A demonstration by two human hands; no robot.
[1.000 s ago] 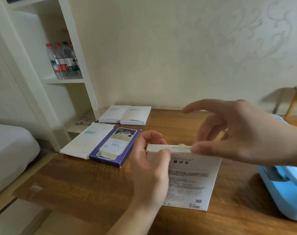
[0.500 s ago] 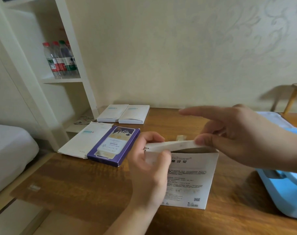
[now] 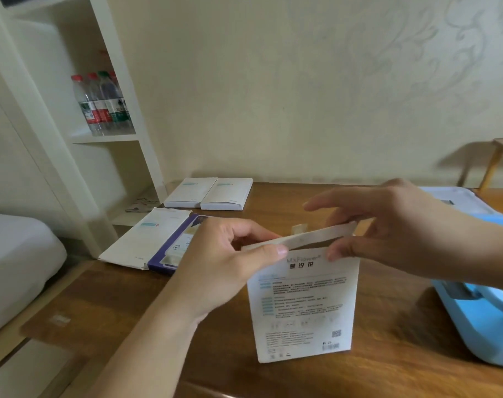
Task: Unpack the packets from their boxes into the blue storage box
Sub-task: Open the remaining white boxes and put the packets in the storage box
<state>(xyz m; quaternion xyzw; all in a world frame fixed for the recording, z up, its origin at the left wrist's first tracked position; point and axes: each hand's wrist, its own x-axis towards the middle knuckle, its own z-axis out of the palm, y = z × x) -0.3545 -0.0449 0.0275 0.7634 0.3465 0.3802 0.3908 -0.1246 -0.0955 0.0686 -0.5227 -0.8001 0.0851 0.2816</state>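
**Top flap lifted, mouth of the box facing twelve o'clock**

The flat white printed cardboard box (image 3: 303, 305) stands upright on the brown wooden tabletop (image 3: 124, 305), bottom edge resting on the wood, long axis running from six to twelve o'clock. Its narrow top flap (image 3: 307, 238) is raised and lies crosswise, from nine to three o'clock, just above the open mouth. The left hand (image 3: 224, 268) has its grip pinching the box's upper left corner, thumb on the near face beside the flap's end. The right hand (image 3: 388, 225) pinches the upper right corner of the box, thumb on the near face, the other fingers spread above the flap. No packet is visible inside yet.

Any packet would have to come out straight toward twelve o'clock, and the right hand looks better placed to reach in. The light blue plastic storage box (image 3: 479, 320) sits at three o'clock, just beside that forearm. Three more flat white boxes and a purple one (image 3: 170, 254) lie toward ten and eleven o'clock.
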